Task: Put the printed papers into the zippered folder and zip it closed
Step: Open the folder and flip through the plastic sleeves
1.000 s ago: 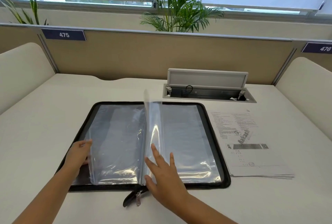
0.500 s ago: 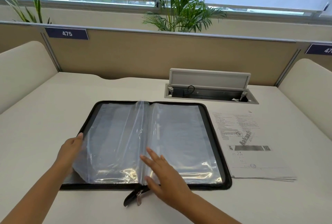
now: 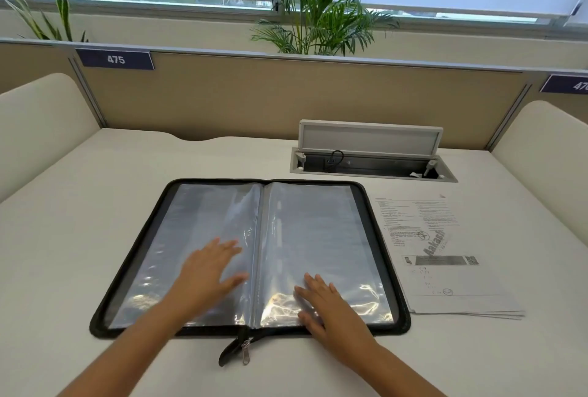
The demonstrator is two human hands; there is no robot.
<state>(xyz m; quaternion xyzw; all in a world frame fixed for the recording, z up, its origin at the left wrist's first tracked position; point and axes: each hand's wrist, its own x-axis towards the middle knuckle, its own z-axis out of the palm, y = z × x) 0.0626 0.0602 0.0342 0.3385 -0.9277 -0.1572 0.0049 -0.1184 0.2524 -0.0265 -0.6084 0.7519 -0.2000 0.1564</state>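
A black zippered folder (image 3: 369, 205) lies open flat on the white desk, its clear plastic sleeves spread to both sides. The zip tab (image 3: 245, 355) hangs off the near edge at the spine. My left hand (image 3: 208, 272) rests flat on the left-hand sleeves, fingers apart. On the lower part of the right-hand sleeves my right hand (image 3: 321, 304) lies flat, fingers spread, holding nothing. A stack of printed papers (image 3: 445, 256) sits on the desk just right of the folder, apart from both hands.
An open cable box (image 3: 372, 167) with a raised lid is set in the desk behind the folder. A tan partition (image 3: 286, 101) with number plates closes the back. Cream side panels (image 3: 38, 123) stand left and right. Plants rise behind the partition.
The upright plastic sleeve has been turned over to the left and now lies flat. My left hand moved from the folder's left edge onto the left sleeves; my right hand shifted rightward.
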